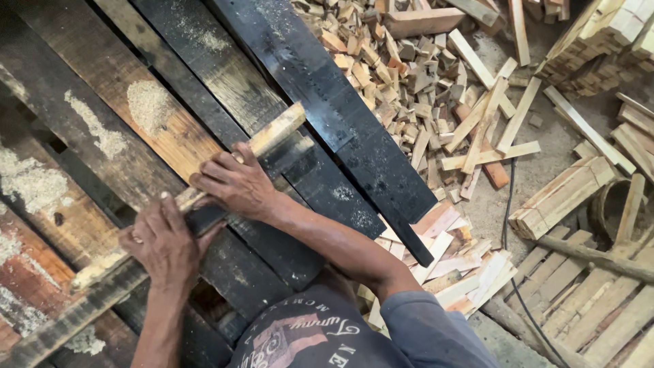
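The person wears a dark grey-blue short-sleeved cotton T-shirt (415, 334), its sleeve ending above the elbow of the right arm. Across the chest runs a faded print in pinkish red and white (293, 337), with pale lettering arched around it; the design is too creased to make out. Both forearms are bare, and the left hand (163, 245) and right hand (235, 182) wear no gloves.

Wood strip (204, 187) under hands: pale tan, lighter at end. Bench (102, 75) boards: dark brown to black, one reddish, one amber-brown with visible grain; cream sawdust (146, 102) patches. Offcut pile (409, 75): light beige, orange-tan, few pinkish. Shirt (409, 334): grey-blue, red and white print. Cable (507, 211): black.
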